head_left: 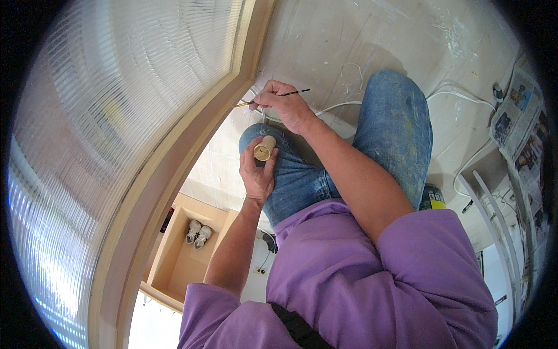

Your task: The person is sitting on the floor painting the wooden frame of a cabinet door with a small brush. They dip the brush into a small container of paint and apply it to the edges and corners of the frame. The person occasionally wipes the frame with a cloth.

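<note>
My left hand (257,171) is closed round a small cream cylindrical container (263,149) with a tan top, held over my left knee. Above it, my right hand (278,100) pinches a thin dark paintbrush (298,92). The brush's tip points left and meets or lies very near the edge of a pale wooden frame (241,78); whether it touches, I cannot tell. The frame holds a ribbed translucent panel (139,75).
At lower left, a wooden box (180,260) holds white shoes (203,237). White cables (342,104) cross the pale, marked floor (360,29). Newspapers (511,110) lie at the right; a dark green container (431,196) stands behind my right leg.
</note>
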`<action>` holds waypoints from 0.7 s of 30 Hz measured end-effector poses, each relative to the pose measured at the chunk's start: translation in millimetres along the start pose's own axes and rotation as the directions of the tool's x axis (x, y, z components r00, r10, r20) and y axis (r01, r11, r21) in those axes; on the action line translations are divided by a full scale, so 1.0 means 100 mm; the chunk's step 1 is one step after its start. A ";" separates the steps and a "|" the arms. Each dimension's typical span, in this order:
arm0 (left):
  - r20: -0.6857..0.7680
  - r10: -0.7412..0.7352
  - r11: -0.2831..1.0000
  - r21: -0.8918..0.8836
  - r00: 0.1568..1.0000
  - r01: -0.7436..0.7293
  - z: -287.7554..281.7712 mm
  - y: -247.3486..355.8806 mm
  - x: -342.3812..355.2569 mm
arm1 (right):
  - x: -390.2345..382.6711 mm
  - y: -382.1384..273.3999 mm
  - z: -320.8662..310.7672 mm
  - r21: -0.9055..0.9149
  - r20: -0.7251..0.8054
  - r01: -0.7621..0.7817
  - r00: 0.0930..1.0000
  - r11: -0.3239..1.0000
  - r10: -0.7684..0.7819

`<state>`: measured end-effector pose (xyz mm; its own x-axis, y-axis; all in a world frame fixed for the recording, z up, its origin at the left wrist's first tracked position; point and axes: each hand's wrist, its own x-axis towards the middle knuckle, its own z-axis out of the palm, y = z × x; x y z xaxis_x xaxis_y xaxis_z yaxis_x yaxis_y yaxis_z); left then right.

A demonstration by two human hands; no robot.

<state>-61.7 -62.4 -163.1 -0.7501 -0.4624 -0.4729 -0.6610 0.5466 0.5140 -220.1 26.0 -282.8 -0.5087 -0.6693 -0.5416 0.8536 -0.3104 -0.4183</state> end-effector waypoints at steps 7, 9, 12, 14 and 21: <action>-0.002 -0.004 1.000 -0.012 1.000 0.004 0.00 0.00 -0.01 | 0.00 -0.01 0.04 0.291 -0.092 -0.037 0.994 0.956 0.067; 0.004 -0.003 1.000 -0.001 1.000 0.003 0.00 -0.01 0.00 | 0.00 0.01 0.03 0.314 -0.103 -0.046 0.991 0.948 0.083; 0.004 0.000 1.000 -0.006 1.000 0.000 0.01 -0.01 0.00 | -0.01 0.03 0.04 0.304 -0.085 -0.068 0.992 0.950 0.098; 0.001 0.005 1.000 -0.006 1.000 -0.005 0.01 -0.01 0.00 | -0.01 0.03 0.04 0.287 -0.067 -0.079 0.993 0.955 0.102; -0.006 0.021 1.000 -0.003 1.000 -0.021 0.00 0.00 0.00 | -0.01 0.11 0.04 0.247 -0.044 -0.100 0.993 0.964 0.114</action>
<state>-62.2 -62.3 -163.5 -0.7641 -0.4551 -0.4572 -0.6449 0.5540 0.5264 -210.2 20.3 -284.0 -0.4128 -0.6700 -0.6170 0.9010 -0.3996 -0.1688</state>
